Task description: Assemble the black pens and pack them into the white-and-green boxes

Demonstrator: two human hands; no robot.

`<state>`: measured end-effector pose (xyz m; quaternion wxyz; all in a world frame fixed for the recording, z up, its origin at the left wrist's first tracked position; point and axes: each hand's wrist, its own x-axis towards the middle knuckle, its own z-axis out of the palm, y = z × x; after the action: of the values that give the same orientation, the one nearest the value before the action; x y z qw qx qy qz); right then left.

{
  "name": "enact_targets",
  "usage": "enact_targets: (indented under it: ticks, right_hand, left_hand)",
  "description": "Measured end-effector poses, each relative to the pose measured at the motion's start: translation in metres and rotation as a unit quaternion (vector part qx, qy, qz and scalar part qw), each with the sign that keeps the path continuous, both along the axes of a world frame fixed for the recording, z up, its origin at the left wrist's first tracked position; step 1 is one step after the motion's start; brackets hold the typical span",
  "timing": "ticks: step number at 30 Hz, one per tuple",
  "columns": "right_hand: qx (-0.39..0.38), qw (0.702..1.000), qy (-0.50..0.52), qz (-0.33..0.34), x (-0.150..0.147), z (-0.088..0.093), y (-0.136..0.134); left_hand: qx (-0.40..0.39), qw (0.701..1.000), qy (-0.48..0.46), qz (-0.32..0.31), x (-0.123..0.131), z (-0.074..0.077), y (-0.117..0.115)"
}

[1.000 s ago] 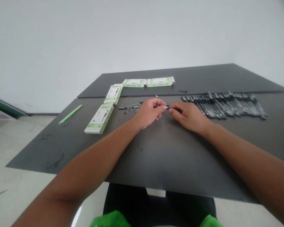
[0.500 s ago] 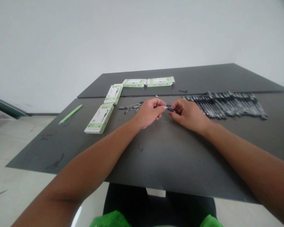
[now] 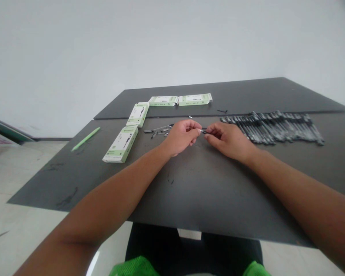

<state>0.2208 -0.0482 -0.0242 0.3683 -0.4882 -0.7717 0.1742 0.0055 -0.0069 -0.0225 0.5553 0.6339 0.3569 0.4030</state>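
Both hands meet over the middle of the dark table around one black pen (image 3: 204, 131). My left hand (image 3: 184, 133) pinches the pen's left end between thumb and fingers. From the other side, my right hand (image 3: 226, 138) has its thumb and fingers closed on the pen's dark part, hiding most of it. Just left of my left hand lie loose pen parts (image 3: 161, 131), short clear and dark pieces and some longer ones, partly hidden by that hand. To the right of my right hand is a long row of clear-and-black pens (image 3: 281, 128) laid side by side.
Two green-and-white pen boxes (image 3: 122, 143) (image 3: 138, 114) run along the left, with two more boxes (image 3: 163, 101) (image 3: 194, 99) behind. A light green pen (image 3: 86, 138) lies near the left edge. A small black piece (image 3: 222, 111) rests by the table's seam.
My right hand's fingers have shifted slightly left along the pen, closer to my left hand, so less of the pen shows. My left hand stays in place.
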Motion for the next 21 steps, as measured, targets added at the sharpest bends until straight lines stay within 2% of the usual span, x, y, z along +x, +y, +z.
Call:
enact_targets:
  ticks: [4, 10, 13, 21]
  right_hand:
    - [0.024, 0.999, -0.025, 0.014, -0.0005, 0.0028, -0.0009]
    - [-0.001, 1.000, 0.010, 0.002, -0.0011, -0.0020, 0.0013]
    - [0.011, 0.999, 0.024, -0.018, -0.0007, -0.0052, 0.0028]
    - [0.004, 1.000, 0.018, -0.012, 0.0001, -0.0021, 0.0018]
  left_hand:
    - [-0.003, 1.000, -0.004, 0.005, 0.0000, 0.0007, -0.0007]
    - [-0.002, 1.000, -0.007, 0.011, 0.0008, 0.0004, -0.0014]
    - [-0.003, 1.000, -0.008, 0.011, 0.0006, 0.0010, -0.0019]
    - [-0.001, 1.000, -0.006, 0.007, 0.0004, 0.0000, -0.0010]
